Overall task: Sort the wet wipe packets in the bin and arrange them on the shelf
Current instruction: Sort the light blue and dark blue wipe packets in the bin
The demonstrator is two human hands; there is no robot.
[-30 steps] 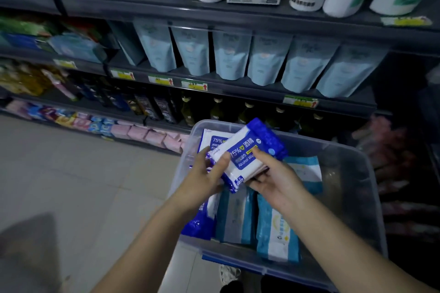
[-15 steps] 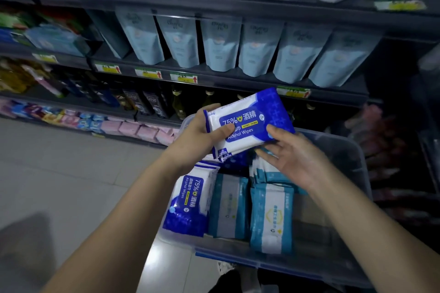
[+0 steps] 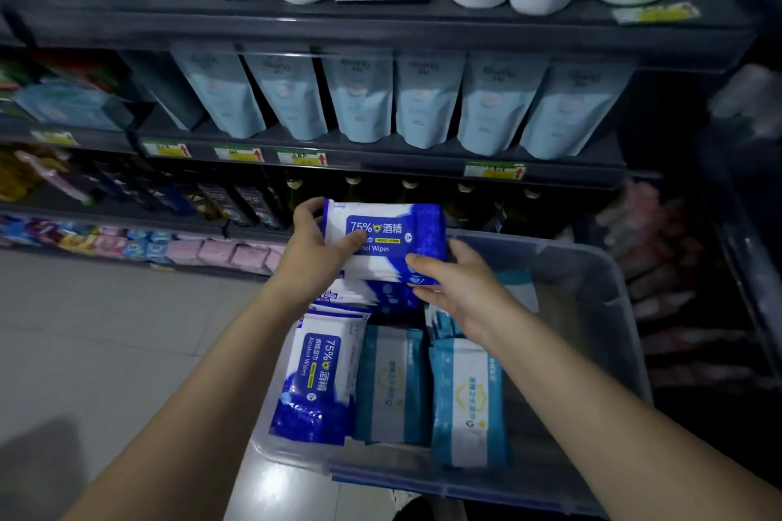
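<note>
Your forearms run off the bottom edge of the picture. Below them the clear bin (image 3: 592, 309) is cut off at its near corner. Inside it, a blue alcohol wipes packet (image 3: 315, 376) stands beside two teal packets (image 3: 391, 385); their print is too blurred to read. More packets lie further back, mostly hidden under your hands.

Above the bin's far side you hold a blue packet (image 3: 393, 233) level between both hands. Your left hand (image 3: 313, 258) grips its left end, thumb across the label and covering part of it. Your right hand (image 3: 461, 288) pinches the lower right corner, its fingers hidden underneath. You cannot tell whether it is one packet or a stack.

Beyond, the shelf (image 3: 381, 25) carries pale blue pouches (image 3: 427, 97). The row of bottles (image 3: 408, 184) below them is lost in shadow.
</note>
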